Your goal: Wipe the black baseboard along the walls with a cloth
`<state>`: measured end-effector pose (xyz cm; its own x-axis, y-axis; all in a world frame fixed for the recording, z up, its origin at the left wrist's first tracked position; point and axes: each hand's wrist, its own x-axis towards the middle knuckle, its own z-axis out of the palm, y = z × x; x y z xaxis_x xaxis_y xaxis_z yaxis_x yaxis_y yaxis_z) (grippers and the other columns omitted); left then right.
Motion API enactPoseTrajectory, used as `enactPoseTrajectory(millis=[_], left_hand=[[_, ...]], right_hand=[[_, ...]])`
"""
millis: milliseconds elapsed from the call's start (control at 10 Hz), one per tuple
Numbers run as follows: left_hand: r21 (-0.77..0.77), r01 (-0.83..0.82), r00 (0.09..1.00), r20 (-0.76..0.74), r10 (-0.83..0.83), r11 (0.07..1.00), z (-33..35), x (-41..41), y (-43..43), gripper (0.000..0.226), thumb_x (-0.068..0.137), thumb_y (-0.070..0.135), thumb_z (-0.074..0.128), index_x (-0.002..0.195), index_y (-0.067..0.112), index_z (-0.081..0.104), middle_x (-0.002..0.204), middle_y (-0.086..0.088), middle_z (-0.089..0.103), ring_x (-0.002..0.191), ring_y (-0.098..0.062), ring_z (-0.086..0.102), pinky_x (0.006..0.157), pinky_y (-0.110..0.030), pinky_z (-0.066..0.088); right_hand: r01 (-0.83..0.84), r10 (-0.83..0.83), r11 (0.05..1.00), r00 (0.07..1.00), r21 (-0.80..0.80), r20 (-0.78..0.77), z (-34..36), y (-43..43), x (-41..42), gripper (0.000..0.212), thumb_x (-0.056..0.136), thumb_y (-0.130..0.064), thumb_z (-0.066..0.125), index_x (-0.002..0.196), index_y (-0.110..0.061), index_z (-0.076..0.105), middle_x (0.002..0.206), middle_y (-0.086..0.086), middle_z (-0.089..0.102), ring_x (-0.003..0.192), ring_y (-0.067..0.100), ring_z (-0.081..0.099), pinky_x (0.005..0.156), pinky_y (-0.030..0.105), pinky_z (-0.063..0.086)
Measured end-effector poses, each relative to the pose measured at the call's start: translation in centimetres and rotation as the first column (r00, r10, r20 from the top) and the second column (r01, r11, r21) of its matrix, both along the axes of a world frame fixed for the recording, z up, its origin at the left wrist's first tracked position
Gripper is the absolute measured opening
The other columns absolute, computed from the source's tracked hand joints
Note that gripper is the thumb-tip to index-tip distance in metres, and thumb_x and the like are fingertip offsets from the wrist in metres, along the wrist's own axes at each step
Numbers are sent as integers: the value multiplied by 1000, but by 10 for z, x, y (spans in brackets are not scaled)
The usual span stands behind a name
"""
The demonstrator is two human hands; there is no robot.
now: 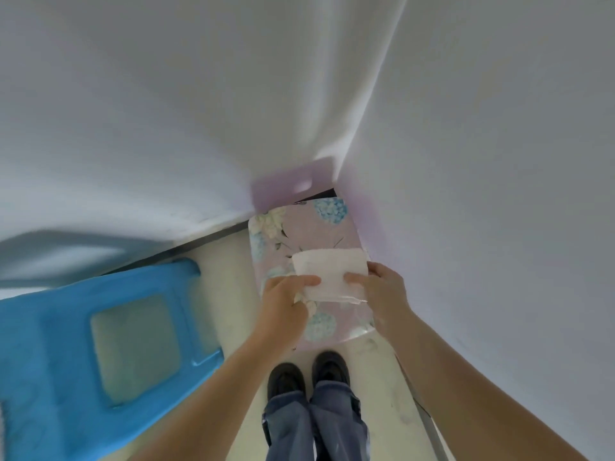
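**At the corner, cloth readied**

Over the floral seat [309, 227], in the head view, the left hand [286, 301] and right hand [382, 291] each pinch an edge of the folded white cloth [332, 271], thumbs on top, likely squaring it for wiping. The black baseboard [206, 239] runs along the wall foot beside the blue chair [66, 344], untouched.

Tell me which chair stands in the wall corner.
The lilac chair with the floral cushion, beneath the white cloth; the blue plastic chair stands off to the left.

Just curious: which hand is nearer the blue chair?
Left. The left hand is just right of the blue chair; the right hand is farther right, across the white cloth.
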<state>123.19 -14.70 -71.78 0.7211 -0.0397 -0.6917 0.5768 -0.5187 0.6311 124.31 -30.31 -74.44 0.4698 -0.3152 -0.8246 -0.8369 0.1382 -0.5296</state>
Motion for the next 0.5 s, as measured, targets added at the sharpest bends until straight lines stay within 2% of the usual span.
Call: enactPoseTrajectory(millis=[100, 200, 300, 400, 500], left_hand=[[85, 120, 989, -97, -112, 989, -22, -15, 8, 61, 83, -7, 39, 133, 27, 49, 123, 1, 37, 127, -19, 33, 106, -26, 35], [107, 222, 931, -320, -178, 969, -41, -36, 11, 60, 88, 5, 40, 144, 25, 33, 142, -7, 39, 128, -28, 37, 105, -40, 38], [73, 227, 897, -405, -179, 971, -43, -44, 8, 59, 91, 12, 40, 148, 21, 26, 149, -9, 34, 128, -30, 41, 104, -42, 40], [110, 215, 929, -331, -168, 970, -32, -40, 5, 55, 92, 13, 40, 146, 19, 30, 146, -8, 39, 128, -29, 41, 105, -40, 38], [158, 217, 948, -270, -169, 963, -6, -33, 5, 57, 91, 14, 41, 146, 21, 30, 145, -7, 40, 126, -28, 43, 103, -42, 41]], right_hand=[[-204, 202, 975, 979, -89, -36, -19, 5, -2, 29, 79, 2, 66, 107, -5, 67, 91, 5, 67, 86, 23, 62, 78, 35, 53], [-514, 500, 831, 858, -214, -120, -31, 6, -22, 26, 84, -1, 57, 108, -8, 67, 91, 4, 67, 81, 19, 58, 65, 24, 49], [-650, 624, 717, 759, -251, -183, -29, 4, -36, 28, 88, -6, 54, 114, -11, 62, 98, 6, 67, 82, 19, 56, 67, 26, 45], [-665, 648, 692, 744, -279, -165, -15, 2, -38, 30, 90, -12, 54, 120, -10, 57, 111, 7, 64, 93, 21, 57, 76, 27, 43], [-607, 618, 734, 783, -305, -73, 18, 0, -33, 30, 92, -14, 55, 122, -10, 56, 112, 5, 63, 89, 15, 54, 68, 20, 40]])
